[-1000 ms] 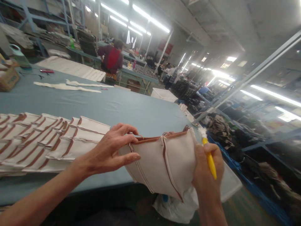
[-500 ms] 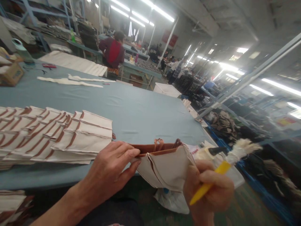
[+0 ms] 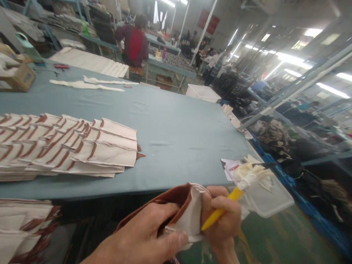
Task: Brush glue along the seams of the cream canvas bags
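Between my hands, below the table's front edge, is a cream fabric pouch (image 3: 189, 216) with a brown lining and edge, its mouth spread apart. My left hand (image 3: 148, 231) grips its near rim, thumb outside and fingers reaching inside. On the pouch's right end my right hand (image 3: 222, 216) is closed, and the same hand holds a yellow-handled brush (image 3: 220, 214) with pale bristles pointing up and right. The fingertips of the right hand are partly hidden behind the pouch.
Stacked cream pouches (image 3: 110, 143) with brown edging lie on the blue-grey table (image 3: 176, 121) at left. More lie lower left (image 3: 24, 223). A clear plastic tray (image 3: 275, 201) stands at right. Farther off are cream strips (image 3: 85, 85), a cardboard box (image 3: 22, 77) and a seated person (image 3: 134, 44).
The pouch has come nearer and turned, so its right end faces me. My left hand has shifted right and its fingers now reach inside. The brush is still in my right hand.
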### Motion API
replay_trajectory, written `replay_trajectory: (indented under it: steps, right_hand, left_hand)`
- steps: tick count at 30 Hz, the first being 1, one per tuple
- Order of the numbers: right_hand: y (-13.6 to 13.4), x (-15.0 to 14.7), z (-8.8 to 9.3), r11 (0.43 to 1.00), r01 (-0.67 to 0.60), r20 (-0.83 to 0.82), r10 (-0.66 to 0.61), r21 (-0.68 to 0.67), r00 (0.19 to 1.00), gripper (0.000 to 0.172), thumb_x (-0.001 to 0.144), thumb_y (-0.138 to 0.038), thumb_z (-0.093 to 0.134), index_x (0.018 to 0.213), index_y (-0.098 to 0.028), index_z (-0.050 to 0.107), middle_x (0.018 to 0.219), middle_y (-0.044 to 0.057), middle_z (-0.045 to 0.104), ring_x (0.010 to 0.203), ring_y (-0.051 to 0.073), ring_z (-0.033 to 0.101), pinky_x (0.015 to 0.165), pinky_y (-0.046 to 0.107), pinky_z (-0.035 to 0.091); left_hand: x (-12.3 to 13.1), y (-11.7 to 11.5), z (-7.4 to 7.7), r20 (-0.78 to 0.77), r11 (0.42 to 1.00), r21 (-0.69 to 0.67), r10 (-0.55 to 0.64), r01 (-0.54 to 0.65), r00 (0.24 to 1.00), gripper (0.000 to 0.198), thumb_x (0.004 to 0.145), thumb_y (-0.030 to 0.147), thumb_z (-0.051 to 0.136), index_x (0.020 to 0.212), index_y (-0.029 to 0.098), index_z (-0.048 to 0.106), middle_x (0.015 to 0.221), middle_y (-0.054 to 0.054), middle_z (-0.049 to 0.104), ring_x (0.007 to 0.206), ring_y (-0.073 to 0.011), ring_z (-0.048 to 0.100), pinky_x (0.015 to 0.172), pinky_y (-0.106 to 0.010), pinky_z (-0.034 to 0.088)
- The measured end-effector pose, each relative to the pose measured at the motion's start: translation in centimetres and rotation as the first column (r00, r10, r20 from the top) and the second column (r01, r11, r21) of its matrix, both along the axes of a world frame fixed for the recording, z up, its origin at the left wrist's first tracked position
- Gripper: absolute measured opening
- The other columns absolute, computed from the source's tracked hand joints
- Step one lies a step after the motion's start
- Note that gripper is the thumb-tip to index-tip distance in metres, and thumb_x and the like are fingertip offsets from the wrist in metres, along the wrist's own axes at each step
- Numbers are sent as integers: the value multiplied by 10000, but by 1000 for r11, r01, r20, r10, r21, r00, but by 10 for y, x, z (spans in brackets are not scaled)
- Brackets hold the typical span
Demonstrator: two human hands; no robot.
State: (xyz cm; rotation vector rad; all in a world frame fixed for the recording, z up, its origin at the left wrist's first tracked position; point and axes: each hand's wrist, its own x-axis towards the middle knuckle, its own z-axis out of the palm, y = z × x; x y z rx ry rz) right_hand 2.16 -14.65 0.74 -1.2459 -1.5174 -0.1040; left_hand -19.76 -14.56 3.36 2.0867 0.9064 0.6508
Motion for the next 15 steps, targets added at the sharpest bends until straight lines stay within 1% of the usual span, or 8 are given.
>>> replay_trajectory:
  steps: [2, 4, 6, 8, 9, 11, 13, 15]
  right_hand:
    - [0, 0, -4, 1000, 21, -25, -22, -13, 999, 451, 1013, -299, 700, 652, -253, 433, 642, -13, 639, 535, 128, 601, 486, 234, 490]
    - [-1, 2, -10, 999, 54, -38, -54, 1, 998, 413, 1022, -298, 695, 693, -259, 448, 647, -17, 625, 548, 138, 599, 499, 249, 490]
    - [-2, 3, -19, 997, 61, -51, -59, 37, 997, 301, 1029, -253, 680, 800, -267, 485, 674, -34, 612, 581, 149, 613, 529, 262, 500]
    - [-3, 1, -29, 996, 52, -67, -47, 73, 997, 238, 1030, -213, 671, 895, -275, 485, 690, -57, 582, 605, 149, 617, 558, 261, 498]
    - [-4, -2, -34, 996, 53, -79, -46, 78, 996, 228, 1031, -204, 665, 920, -275, 479, 702, -62, 571, 609, 145, 613, 564, 256, 490]
    - [-4, -9, -44, 997, 59, -117, -52, 51, 992, 226, 1041, -201, 642, 931, -272, 457, 733, -61, 566, 605, 135, 600, 566, 249, 477]
    - [-4, -17, -53, 998, 58, -164, -57, 0, 985, 230, 1054, -196, 605, 924, -270, 431, 753, -58, 565, 600, 128, 589, 574, 247, 475]
    - [-3, -25, -59, 998, 47, -204, -54, -38, 977, 237, 1059, -189, 588, 918, -270, 416, 755, -62, 562, 597, 123, 578, 591, 244, 478]
  left_hand:
    - [6, -4, -9, 3, 999, -10, 53, -53, 999, 240, 995, 281, 628, 1205, 283, 745, 1064, -40, 843, 995, -239, 798, 829, -269, 645]
    - [11, -8, -19, -17, 995, 33, 92, -92, 996, 272, 1005, 276, 605, 1255, 257, 711, 1134, -62, 849, 1011, -246, 816, 871, -292, 651]
    - [14, -9, -28, -54, 982, 133, 145, -137, 988, 298, 1018, 264, 577, 1293, 214, 679, 1156, -84, 850, 996, -255, 832, 855, -316, 661]
    - [14, -10, -32, -94, 950, 257, 206, -176, 974, 275, 1026, 232, 537, 1256, 191, 682, 1093, -87, 857, 933, -270, 840, 785, -352, 667]
    - [13, -9, -31, -121, 932, 310, 237, -190, 964, 238, 1022, 208, 521, 1183, 198, 697, 1016, -73, 857, 863, -274, 838, 728, -367, 659]
    - [9, -9, -25, -199, 899, 393, 289, -194, 936, 194, 1006, 174, 512, 1033, 228, 696, 846, -36, 824, 715, -277, 805, 621, -381, 616]
    - [5, -8, -16, -281, 881, 447, 301, -154, 911, 164, 989, 173, 536, 1005, 243, 684, 791, -22, 799, 672, -277, 780, 589, -381, 580]
    - [3, -7, -8, -327, 873, 471, 305, -125, 894, 149, 968, 173, 554, 1006, 245, 680, 779, -19, 792, 663, -273, 774, 587, -377, 560]
